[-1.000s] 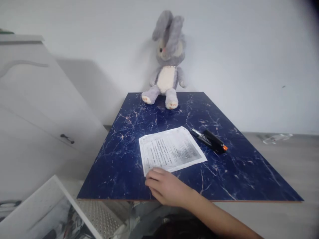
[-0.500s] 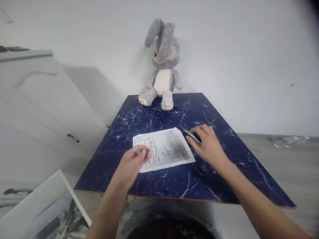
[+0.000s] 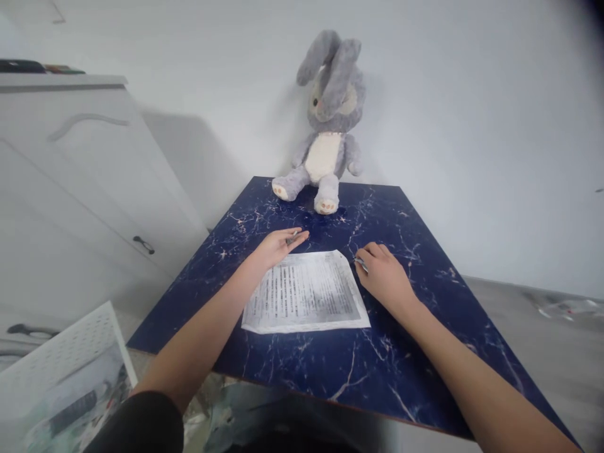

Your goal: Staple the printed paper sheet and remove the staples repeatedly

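A printed sheet of paper [image 3: 306,296] lies on the dark blue marbled table [image 3: 302,362], its edges slightly crumpled. My left hand [image 3: 277,247] is over the sheet's far left edge, thumb and fingers closed around a small silvery piece [image 3: 292,238] too small to name. Just off the paper's right corner, my right hand [image 3: 383,272] is wrapped around a slim silver-and-black object [image 3: 361,263]. Only its silver tip shows between my fingers; the rest is hidden in my palm.
A grey plush rabbit [image 3: 330,126] sits at the table's far edge against the wall. White cabinets [image 3: 85,189] stand to the left. Below them, at lower left, is a white perforated basket [image 3: 61,365] with mixed items inside. A clear plastic thing [image 3: 569,308] lies on the floor at right.
My left hand has moved from over the paper's left part up to its far edge, still with the small piece. My right hand has turned, hiding more of its object. The camera view has shifted.
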Available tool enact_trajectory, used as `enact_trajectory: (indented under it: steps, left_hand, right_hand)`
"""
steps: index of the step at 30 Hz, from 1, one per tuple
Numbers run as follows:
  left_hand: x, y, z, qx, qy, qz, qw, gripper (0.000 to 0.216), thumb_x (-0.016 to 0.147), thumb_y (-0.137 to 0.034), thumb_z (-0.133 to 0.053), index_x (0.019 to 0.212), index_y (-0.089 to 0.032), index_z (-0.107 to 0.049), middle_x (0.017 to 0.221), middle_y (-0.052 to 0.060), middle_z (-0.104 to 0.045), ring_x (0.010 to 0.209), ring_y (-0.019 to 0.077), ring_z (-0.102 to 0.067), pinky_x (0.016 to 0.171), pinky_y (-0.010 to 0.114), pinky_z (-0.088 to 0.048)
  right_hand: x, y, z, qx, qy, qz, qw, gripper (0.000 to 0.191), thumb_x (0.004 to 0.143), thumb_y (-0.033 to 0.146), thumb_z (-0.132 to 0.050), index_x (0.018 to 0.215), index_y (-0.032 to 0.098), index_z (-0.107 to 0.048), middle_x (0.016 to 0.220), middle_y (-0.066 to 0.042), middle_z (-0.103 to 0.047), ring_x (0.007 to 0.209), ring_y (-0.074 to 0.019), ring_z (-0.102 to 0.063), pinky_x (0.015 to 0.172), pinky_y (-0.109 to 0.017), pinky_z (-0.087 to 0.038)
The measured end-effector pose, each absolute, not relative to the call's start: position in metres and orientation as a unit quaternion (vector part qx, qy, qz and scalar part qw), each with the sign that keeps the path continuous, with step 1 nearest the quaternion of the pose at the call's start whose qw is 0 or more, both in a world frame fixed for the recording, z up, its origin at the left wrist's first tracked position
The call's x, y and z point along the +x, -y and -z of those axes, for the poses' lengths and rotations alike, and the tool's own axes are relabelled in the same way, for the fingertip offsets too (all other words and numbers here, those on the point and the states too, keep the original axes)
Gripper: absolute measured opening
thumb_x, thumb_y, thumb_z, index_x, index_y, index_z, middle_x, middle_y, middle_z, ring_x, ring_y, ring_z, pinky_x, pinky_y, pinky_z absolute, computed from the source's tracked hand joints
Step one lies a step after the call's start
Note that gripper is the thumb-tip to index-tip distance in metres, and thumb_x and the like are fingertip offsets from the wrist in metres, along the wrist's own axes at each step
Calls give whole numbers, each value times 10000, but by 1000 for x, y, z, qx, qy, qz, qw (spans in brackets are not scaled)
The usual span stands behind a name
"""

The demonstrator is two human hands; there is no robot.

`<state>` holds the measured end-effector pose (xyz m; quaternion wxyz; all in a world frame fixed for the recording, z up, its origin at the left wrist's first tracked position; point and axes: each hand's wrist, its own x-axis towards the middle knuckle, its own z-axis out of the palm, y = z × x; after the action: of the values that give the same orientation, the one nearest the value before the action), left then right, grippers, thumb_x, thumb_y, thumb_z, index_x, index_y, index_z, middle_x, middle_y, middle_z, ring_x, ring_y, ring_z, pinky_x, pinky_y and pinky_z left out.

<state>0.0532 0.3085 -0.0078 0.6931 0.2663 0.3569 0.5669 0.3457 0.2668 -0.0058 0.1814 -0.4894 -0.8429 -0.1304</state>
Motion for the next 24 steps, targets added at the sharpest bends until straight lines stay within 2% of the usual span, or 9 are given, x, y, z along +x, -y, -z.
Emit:
enact_trajectory:
  steps: [4, 7, 12, 15, 17, 20, 22, 24]
  left_hand:
    - [55, -295, 17, 366, -311, -539, 692, 260, 952, -56, -609, 1198, -72, -692, 1249, 210, -734, 1169, 253, -729, 1160, 384, -508]
    - [62, -288, 19, 405, -298, -521, 689, 297, 974, -97, -627, 1266, -119, -678, 1256, 187, -740, 1117, 231, -748, 1110, 380, -534]
    - [69, -288, 24, 408, -332, -524, 670, 224, 1007, -138, -606, 1214, -128, -692, 1118, 165, -784, 885, 174, -779, 856, 288, -619]
    - [68, -290, 29, 416, -355, -515, 660, 221, 1018, -197, -612, 1209, -127, -699, 1029, 153, -796, 722, 143, -755, 678, 237, -602]
    - [66, -291, 31, 424, -348, -510, 662, 237, 1021, -227, -615, 1217, -127, -702, 1031, 153, -795, 678, 132, -737, 625, 226, -584]
    - [65, -291, 32, 419, -307, -508, 687, 253, 1021, -199, -595, 1238, -126, -703, 1169, 177, -769, 834, 166, -771, 735, 250, -612]
    - [66, -289, 31, 410, -270, -499, 714, 284, 1030, -192, -563, 1269, -115, -696, 1288, 199, -723, 1020, 216, -769, 911, 303, -608]
    - [67, -288, 28, 407, -230, -482, 741, 332, 1040, -210, -534, 1314, -89, -677, 1366, 225, -676, 1182, 272, -722, 1075, 368, -543]
  right_hand:
    - [351, -266, 1, -491, 830, 167, 204, 177, 999, 201, -501, 875, 190, -627, 939, -101, -617, 924, -269, -539, 791, -383, -405]
    - [356, -267, 0, -516, 814, 166, 207, 238, 976, 272, -569, 750, 213, -527, 842, -78, -564, 861, -260, -518, 740, -371, -379]
    - [366, -274, 10, -515, 822, 86, 229, 314, 955, 325, -618, 748, 237, -399, 779, -34, -492, 791, -231, -498, 724, -342, -397]
    - [371, -279, 13, -524, 818, 97, 218, 260, 932, 297, -642, 795, 237, -429, 818, -38, -516, 827, -244, -516, 708, -341, -392]
    - [374, -280, 12, -524, 818, 120, 205, 212, 913, 258, -652, 823, 235, -462, 838, -43, -530, 839, -252, -518, 685, -342, -379]
    - [371, -276, 6, -496, 826, 150, 222, 185, 927, 236, -641, 821, 230, -489, 837, -52, -525, 841, -256, -507, 704, -361, -397]
    - [363, -269, 1, -463, 831, 164, 260, 172, 967, 231, -601, 820, 224, -512, 834, -57, -518, 838, -252, -495, 749, -381, -420]
    - [351, -260, -2, -421, 843, 158, 295, 160, 998, 214, -560, 839, 215, -544, 835, -59, -522, 831, -242, -487, 776, -391, -430]
